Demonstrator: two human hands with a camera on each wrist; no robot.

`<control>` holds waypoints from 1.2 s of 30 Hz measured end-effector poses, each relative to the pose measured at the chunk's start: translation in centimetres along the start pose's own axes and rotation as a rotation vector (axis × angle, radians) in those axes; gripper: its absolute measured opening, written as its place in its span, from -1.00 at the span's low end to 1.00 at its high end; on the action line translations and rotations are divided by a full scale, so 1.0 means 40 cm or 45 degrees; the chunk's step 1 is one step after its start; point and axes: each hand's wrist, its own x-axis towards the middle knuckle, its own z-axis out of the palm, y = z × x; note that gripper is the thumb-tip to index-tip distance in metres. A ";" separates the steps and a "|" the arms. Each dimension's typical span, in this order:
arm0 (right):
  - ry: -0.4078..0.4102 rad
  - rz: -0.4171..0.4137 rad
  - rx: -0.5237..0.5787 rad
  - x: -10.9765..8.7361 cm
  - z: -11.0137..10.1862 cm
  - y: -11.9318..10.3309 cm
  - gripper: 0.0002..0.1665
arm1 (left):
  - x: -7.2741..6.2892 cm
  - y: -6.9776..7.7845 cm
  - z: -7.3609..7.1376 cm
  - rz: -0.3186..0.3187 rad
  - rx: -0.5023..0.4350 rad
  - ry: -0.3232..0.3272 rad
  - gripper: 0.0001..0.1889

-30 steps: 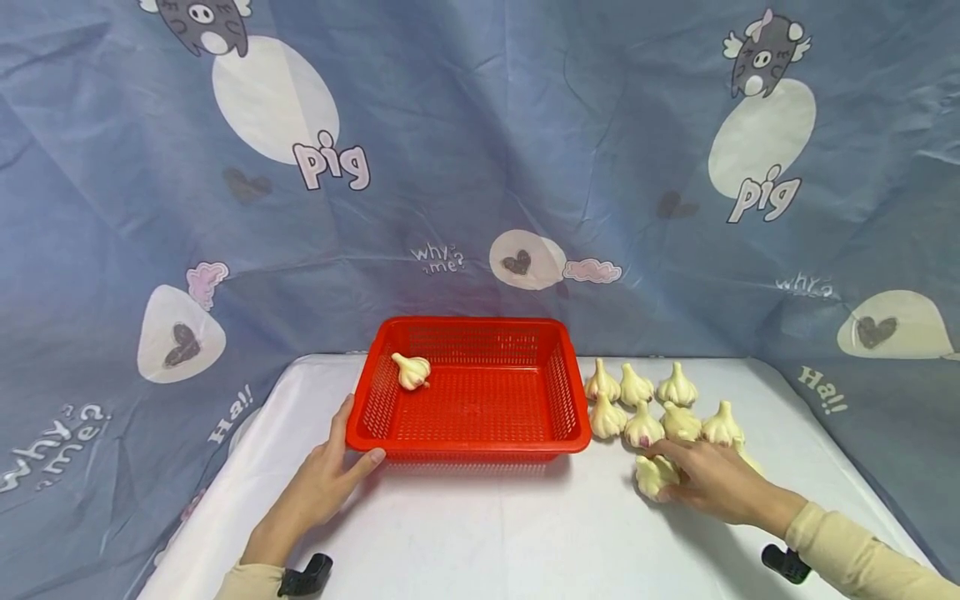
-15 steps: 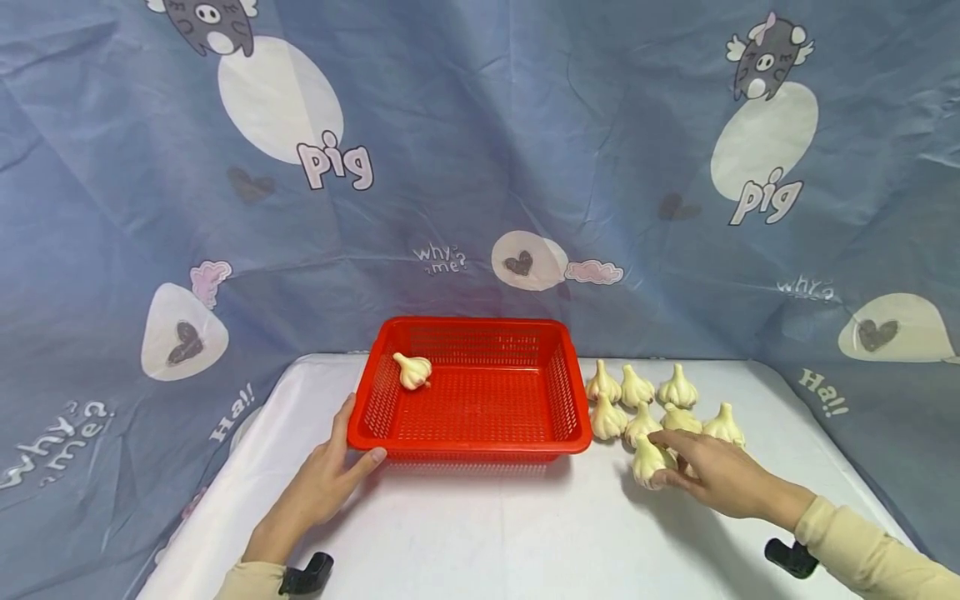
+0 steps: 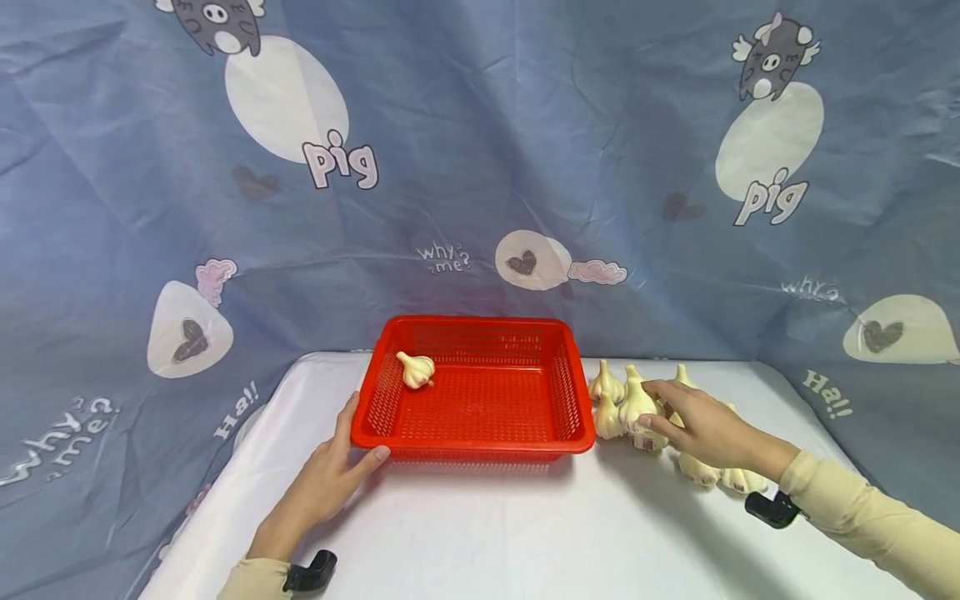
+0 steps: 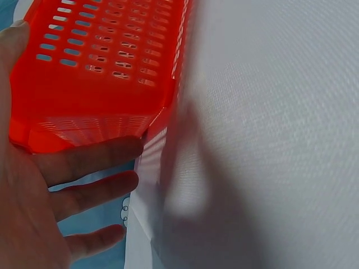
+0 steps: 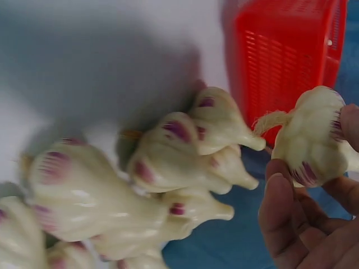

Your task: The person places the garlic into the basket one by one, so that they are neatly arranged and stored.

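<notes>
My right hand (image 3: 708, 425) pinches a garlic bulb (image 3: 636, 407) between thumb and fingers, above the other bulbs. In the right wrist view this held bulb (image 5: 314, 137) is off the table, its stringy root end towards the basket. Straight-fingered, my left hand (image 3: 322, 483) lies at the front left corner of a red plastic basket (image 3: 472, 445), thumb at the front rim. The left wrist view has its fingers (image 4: 95, 193) extended along the basket's outer side. One garlic bulb (image 3: 417, 371) lies inside the basket, near its back left.
Several garlic bulbs (image 5: 78, 190) stand close together on the white table (image 3: 465, 533) right of the basket; my right hand partly hides them. A blue printed cloth (image 3: 450, 167) hangs behind and at both sides of the table.
My right hand has lifted the garlic bulb from the front of the group and carried it up and towards the back. The left hand and basket have stayed put.
</notes>
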 end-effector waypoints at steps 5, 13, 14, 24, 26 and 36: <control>0.009 -0.014 0.048 0.058 0.005 -0.007 -0.51 | 0.006 -0.006 0.002 0.006 0.042 0.016 0.04; 0.017 -0.041 0.151 0.172 0.019 -0.027 -0.57 | 0.014 -0.004 0.005 0.014 0.059 0.022 0.05; 0.019 -0.048 0.152 0.187 0.022 -0.031 -0.59 | 0.015 -0.003 0.005 0.012 0.062 0.021 0.05; -0.026 -0.078 0.194 0.322 0.062 -0.070 -0.53 | 0.011 -0.003 0.010 0.015 0.084 0.037 0.03; -0.025 -0.098 0.213 0.347 0.075 -0.073 -0.54 | 0.009 -0.003 0.011 0.011 0.086 0.037 0.03; -0.068 -0.159 0.268 0.472 0.112 -0.100 -0.49 | -0.004 -0.009 0.010 0.019 0.079 0.055 0.03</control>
